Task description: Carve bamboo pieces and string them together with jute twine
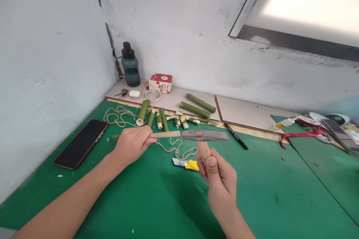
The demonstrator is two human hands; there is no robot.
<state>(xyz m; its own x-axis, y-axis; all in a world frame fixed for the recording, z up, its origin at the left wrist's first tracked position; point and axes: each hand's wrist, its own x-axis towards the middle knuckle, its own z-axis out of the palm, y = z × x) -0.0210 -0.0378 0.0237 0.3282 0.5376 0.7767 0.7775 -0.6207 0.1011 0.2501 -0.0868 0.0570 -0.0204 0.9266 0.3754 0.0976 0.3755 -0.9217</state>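
My left hand (133, 143) is closed around a pale wooden stick (166, 134), which points right. A hammer (205, 135) is upright in my right hand (218, 179), its fingers wrapped round the wooden handle. The hammer's steel head lies level, close to the stick's free end; a narrow gap shows between them. Below the head, a yellow utility knife (186, 164) rests on the green table, its grip partly hidden by my right fingers. A short green piece (115, 137) shows left of my left hand; whether it joins the stick, I cannot tell.
Green bamboo tubes (143, 112) and several cut pieces (183, 122) lie behind my hands, with loose twine (119, 115) around them. A phone (81, 143) is at left, a black marker (236, 136) at right. A bottle (130, 65) and a red-white box (160, 83) stand by the wall.
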